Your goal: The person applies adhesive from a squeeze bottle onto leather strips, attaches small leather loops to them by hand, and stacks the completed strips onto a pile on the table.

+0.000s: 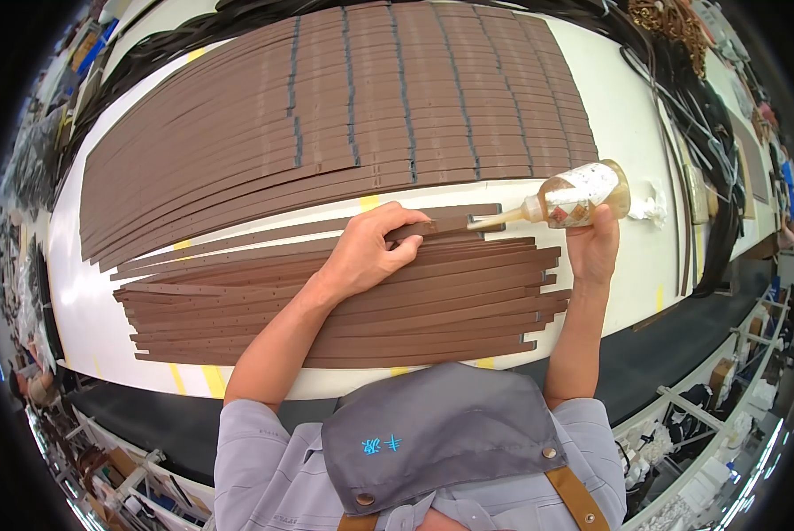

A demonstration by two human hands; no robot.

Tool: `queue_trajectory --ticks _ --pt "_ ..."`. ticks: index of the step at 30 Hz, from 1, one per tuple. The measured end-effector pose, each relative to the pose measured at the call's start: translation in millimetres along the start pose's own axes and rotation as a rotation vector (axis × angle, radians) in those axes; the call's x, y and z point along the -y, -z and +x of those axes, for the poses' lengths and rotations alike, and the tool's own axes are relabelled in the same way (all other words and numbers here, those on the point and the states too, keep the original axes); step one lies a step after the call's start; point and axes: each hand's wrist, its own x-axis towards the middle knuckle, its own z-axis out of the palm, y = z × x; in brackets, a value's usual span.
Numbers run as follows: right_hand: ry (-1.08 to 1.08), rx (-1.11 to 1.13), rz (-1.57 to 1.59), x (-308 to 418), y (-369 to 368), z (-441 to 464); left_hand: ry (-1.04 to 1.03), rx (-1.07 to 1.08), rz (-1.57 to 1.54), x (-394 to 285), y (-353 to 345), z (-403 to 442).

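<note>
My right hand [594,243] is wrapped round a squeeze bottle [625,190] with a torn white label and a long narrow nozzle. The bottle is tilted to the left, its nozzle tip at the end of a flat brown strip [454,225]. My left hand [375,243] is closed on that strip, thumb and fingers a short way left of the nozzle. Beneath my left wrist lies a loose pile of similar brown strips [432,310], their right ends uneven. Whether the tip touches the strip, I cannot tell.
Beyond my hands, many brown strips [237,115] lie side by side, crossed by dark bluish lines. They rest on a white table [627,292] with yellow tape marks. Black strips [711,177] and brown cords [671,31] lie along the right side. Shelves with boxes stand below.
</note>
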Motion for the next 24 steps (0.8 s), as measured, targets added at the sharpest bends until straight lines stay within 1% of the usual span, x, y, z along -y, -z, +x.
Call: queue_trajectory --ticks 4,6,10,12,24 --pt "-0.009 0.039 0.027 1.6 1.8 -1.4 0.012 0.006 0.003 -0.2 1.1 0.5" --pt "-0.011 0.034 0.119 3.8 4.6 -0.4 0.068 0.066 0.038 -5.2 4.1 0.2" --pt "0.030 -0.016 0.108 5.5 -0.8 0.7 0.067 0.069 0.035 -5.3 3.1 0.2" --pt "0.026 -0.014 0.110 4.4 -0.1 0.7 0.004 0.018 0.014 -1.0 0.2 0.3" --pt "0.006 -0.023 0.035 4.1 0.2 -1.4 0.029 0.026 -0.013 -2.1 1.9 0.2"
